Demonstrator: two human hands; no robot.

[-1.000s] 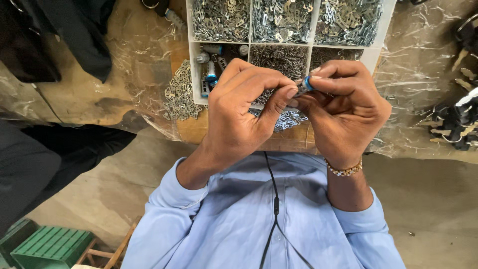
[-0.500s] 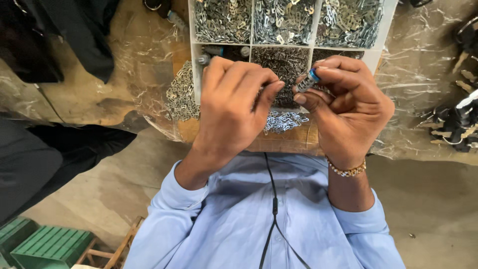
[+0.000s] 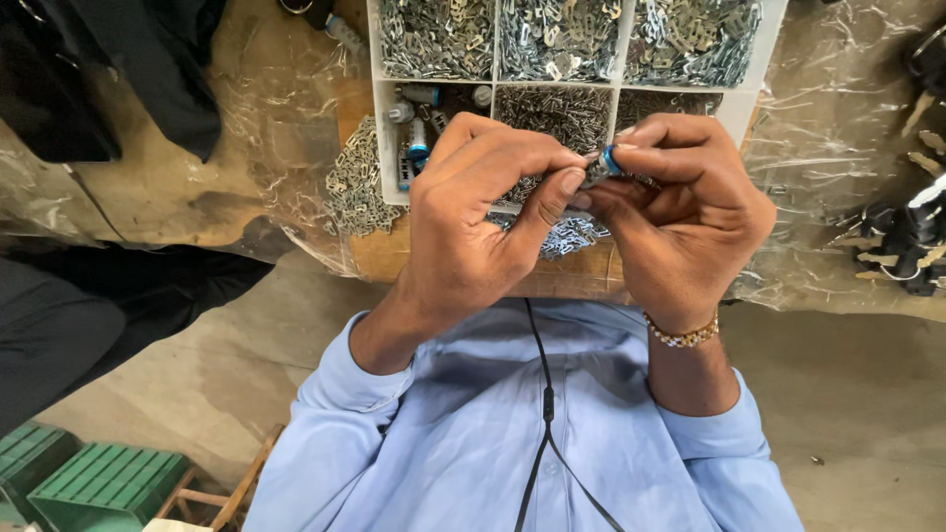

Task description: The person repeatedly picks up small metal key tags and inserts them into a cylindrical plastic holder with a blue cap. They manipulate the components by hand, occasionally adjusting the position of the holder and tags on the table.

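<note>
A: Starting with the largest item: the worktop (image 3: pixel 296 197) is lying under crinkled clear plastic sheeting (image 3: pixel 838 128). What is sitting on it?

B: A white compartment tray (image 3: pixel 374 118) is standing at the far centre. Its far row is holding three heaps of small grey metal pieces (image 3: pixel 552 39); the near left cell is holding small cylinders with blue caps (image 3: pixel 419 148). Loose metal pieces (image 3: pixel 350 192) are lying outside the tray, touching its left wall, and more are lying just near of it, under the hands.

A: State of the hands?

B: Both are raised above the tray's near edge, fingertips meeting. The left hand (image 3: pixel 473 227) is closing thumb and forefinger on the near end of a small metal part (image 3: pixel 594 169). The right hand (image 3: pixel 680 217) is curling closed around the same part, pinching its blue-tipped end (image 3: pixel 611 158). What the part is exactly cannot be told; the fingers are covering most of it.

A: What could be going wrong from here?

B: In my judgement, three faults:
1. The part is being held by fingertips only. A slip would be dropping it into the open cells below, where it would be getting lost among similar pieces.
2. The hands are hovering just over the tray rim. A downward jolt could be tipping the tray or scattering the loose heaps across the slick plastic.
3. A black cable (image 3: pixel 544 394) is hanging down the light blue shirt (image 3: pixel 443 443), near the wrists; catching it could be jerking the grip.

A: Smallest risk?

B: The beaded bracelet (image 3: pixel 682 335) on the right wrist is sitting clear of everything.
</note>
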